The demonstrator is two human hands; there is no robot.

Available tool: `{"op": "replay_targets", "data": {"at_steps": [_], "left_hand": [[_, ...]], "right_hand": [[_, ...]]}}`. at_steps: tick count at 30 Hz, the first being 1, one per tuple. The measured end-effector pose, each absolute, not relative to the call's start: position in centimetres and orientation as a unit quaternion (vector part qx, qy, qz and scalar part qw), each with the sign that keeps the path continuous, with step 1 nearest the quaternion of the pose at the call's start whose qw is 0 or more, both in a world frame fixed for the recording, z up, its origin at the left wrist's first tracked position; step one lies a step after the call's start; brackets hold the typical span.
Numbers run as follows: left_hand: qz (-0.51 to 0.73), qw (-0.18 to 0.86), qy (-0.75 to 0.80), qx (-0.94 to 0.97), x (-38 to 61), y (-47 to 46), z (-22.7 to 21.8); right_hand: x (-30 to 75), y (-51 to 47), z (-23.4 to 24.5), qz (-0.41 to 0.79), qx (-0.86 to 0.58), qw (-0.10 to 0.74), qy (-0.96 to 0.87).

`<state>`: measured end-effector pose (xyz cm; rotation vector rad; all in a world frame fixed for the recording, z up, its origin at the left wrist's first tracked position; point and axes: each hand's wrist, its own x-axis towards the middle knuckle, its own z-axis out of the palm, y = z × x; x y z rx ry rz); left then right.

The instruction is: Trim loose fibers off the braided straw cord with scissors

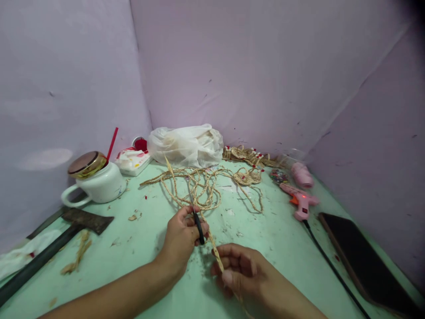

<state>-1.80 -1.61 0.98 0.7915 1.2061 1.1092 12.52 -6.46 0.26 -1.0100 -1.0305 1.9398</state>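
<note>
My left hand (181, 237) is closed around black-handled scissors (198, 226), whose blades point away toward a loose tangle of straw-coloured braided rope (199, 186) on the pale green table (133, 266). My right hand (241, 270) pinches one strand of that braided rope (217, 257) between thumb and fingers, just to the right of the scissors. The strand runs from my right hand up past the scissors into the tangle.
A white mug with a gold lid (94, 179) and a hatchet (56, 243) lie at the left. A plastic bag (186, 144) and woven straw pieces (247, 155) sit at the back. A pink glue gun (300, 199) with its cord and a dark phone (361, 261) lie at the right.
</note>
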Motion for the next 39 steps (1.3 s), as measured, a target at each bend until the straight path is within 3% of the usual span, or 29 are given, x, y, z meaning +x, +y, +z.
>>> {"op": "replay_targets", "data": {"at_steps": [3, 9, 13, 23, 28, 34, 39], "left_hand": [[0.480, 0.609, 0.525, 0.352, -1.8, -1.5, 0.8], [0.483, 0.604, 0.524, 0.356, -2.3, -0.7, 0.3], [0.481, 0.604, 0.530, 0.350, -2.4, -0.5, 0.2], [0.457, 0.630, 0.488, 0.395, -1.8, -1.9, 0.2], [0.455, 0.623, 0.511, 0.379, -2.1, -0.6, 0.2], [0.551, 0.539, 0.541, 0.337, -5.0, 5.1, 0.1], [0.546, 0.484, 0.570, 0.377, -6.8, 6.8, 0.0]], "right_hand": [[12.4, -6.5, -0.1, 0.759, -0.381, 0.376, -0.372], [13.7, -6.2, 0.3, 0.776, -0.411, 0.283, -0.386], [13.6, -6.1, 0.5, 0.761, -0.454, 0.268, -0.378], [12.3, -6.2, -0.4, 0.750, -0.406, 0.392, -0.345], [12.3, -6.2, 0.1, 0.744, -0.433, 0.372, -0.346], [13.5, -6.0, 0.7, 0.743, -0.445, 0.344, -0.363], [13.9, -5.7, 0.4, 0.731, -0.459, 0.356, -0.358]]}}
